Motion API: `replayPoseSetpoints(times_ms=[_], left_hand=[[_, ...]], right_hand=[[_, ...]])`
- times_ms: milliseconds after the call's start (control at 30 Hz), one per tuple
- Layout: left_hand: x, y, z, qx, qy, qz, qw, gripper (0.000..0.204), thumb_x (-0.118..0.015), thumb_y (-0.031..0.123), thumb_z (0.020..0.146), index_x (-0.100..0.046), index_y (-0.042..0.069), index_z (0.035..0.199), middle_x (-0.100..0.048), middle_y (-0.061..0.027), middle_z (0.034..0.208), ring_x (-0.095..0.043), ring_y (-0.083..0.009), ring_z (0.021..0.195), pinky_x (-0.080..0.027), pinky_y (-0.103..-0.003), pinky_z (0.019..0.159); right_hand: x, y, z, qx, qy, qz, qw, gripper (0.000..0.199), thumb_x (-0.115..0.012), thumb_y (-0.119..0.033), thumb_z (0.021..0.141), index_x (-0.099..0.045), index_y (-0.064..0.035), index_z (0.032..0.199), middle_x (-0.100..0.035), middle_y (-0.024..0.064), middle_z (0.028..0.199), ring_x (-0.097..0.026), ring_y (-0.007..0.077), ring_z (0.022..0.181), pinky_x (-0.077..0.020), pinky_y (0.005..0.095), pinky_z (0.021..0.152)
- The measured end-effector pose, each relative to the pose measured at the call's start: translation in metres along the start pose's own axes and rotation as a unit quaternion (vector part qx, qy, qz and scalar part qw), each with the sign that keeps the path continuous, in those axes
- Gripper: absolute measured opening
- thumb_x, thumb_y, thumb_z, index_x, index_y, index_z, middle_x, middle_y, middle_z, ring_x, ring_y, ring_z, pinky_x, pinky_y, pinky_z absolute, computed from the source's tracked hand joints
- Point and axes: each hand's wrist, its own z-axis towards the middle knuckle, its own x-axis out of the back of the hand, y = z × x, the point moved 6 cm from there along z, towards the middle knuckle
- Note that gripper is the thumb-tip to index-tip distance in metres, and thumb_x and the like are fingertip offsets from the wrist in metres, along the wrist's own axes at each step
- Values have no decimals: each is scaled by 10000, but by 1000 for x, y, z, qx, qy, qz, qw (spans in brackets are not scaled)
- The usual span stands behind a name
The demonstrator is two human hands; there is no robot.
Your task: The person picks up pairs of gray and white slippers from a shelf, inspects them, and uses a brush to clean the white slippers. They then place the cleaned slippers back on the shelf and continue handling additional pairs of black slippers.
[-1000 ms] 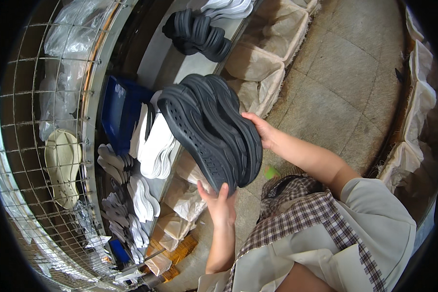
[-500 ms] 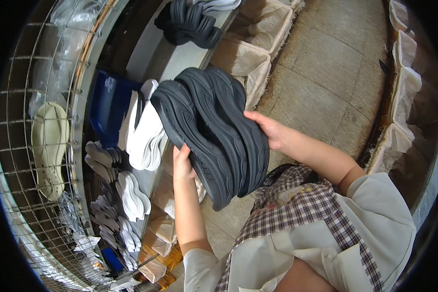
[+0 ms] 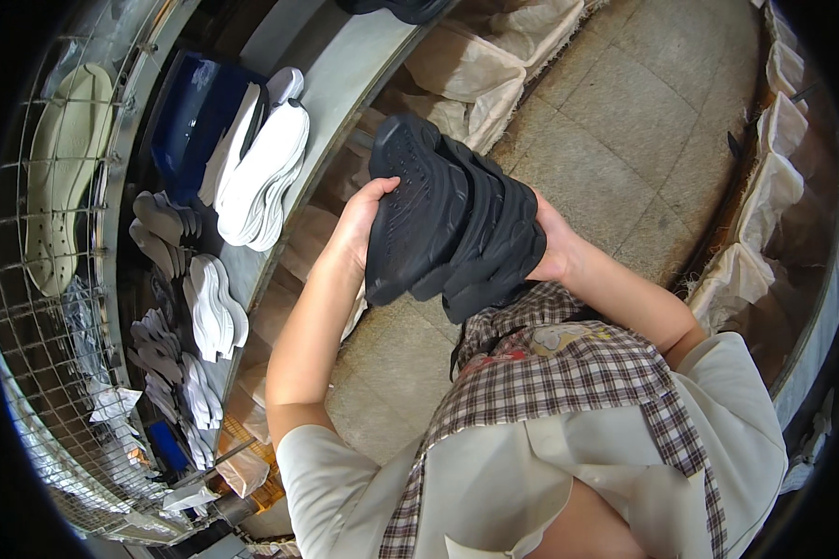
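Observation:
A stack of several black shoe soles (image 3: 447, 219) is held in front of my chest, tread side facing me. My left hand (image 3: 359, 224) grips the stack's left edge, thumb over the outermost sole. My right hand (image 3: 550, 247) holds the stack from the right, mostly hidden behind it. The stack hangs above the stone floor, just right of the grey workbench (image 3: 345, 88).
On the workbench lie a pile of white soles (image 3: 261, 172), a dark blue tub (image 3: 191, 116), and smaller grey and white soles (image 3: 205, 307). A wire rack (image 3: 56, 242) with a cream sole stands at the left. Sacks (image 3: 475, 70) line the bench and the right wall.
The stack has come down and toward my chest. My left hand has moved from below the stack up onto its left edge. The view has shifted along the bench.

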Motion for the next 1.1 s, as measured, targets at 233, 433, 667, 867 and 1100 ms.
replayPoseSetpoints(times_ms=[233, 433, 667, 867, 1100], left_hand=[[18, -25, 29, 53, -41, -21, 998, 367, -484, 191, 874, -538, -67, 1129, -629, -213, 1043, -626, -305, 928, -482, -402, 899], [20, -33, 45, 67, -88, -68, 992, 364, -477, 179, 869, -538, -70, 1126, -624, -221, 1062, -616, -325, 960, -463, -412, 931], [18, -25, 27, 21, -20, -39, 999, 320, -519, 258, 870, -605, -12, 1017, -668, -140, 910, -646, -276, 803, -524, -399, 802], [23, -15, 13, -71, -36, -48, 996, 372, -571, 266, 875, -567, -24, 1108, -635, -154, 1045, -637, -264, 881, -519, -384, 829], [37, -7, 14, -217, -70, -31, 973, 553, -587, 382, 886, -474, -36, 1229, -589, -155, 1146, -602, -289, 1004, -494, -410, 896]], right_hand=[[25, 15, -13, -45, 35, 45, 997, 771, -291, -672, 868, -354, -103, 1383, -322, 184, 1425, -346, 388, 1266, -307, 623, 964], [38, 17, -11, -27, 83, 64, 994, 829, -312, -702, 845, -295, -99, 1414, -252, 186, 1462, -295, 392, 1299, -274, 625, 990], [13, 3, -5, 43, 19, -2, 999, 627, -464, -533, 871, -490, -62, 1285, -512, 134, 1295, -499, 317, 1172, -378, 528, 989], [-10, -18, -5, 129, 71, -126, 981, 553, -544, -460, 867, -535, -35, 1219, -583, 131, 1203, -573, 273, 1080, -419, 438, 984], [-41, -44, -8, 220, 79, -352, 906, 902, -601, -408, 836, -38, -77, 1459, -214, 160, 1462, -319, 289, 1305, -315, 420, 1059]])
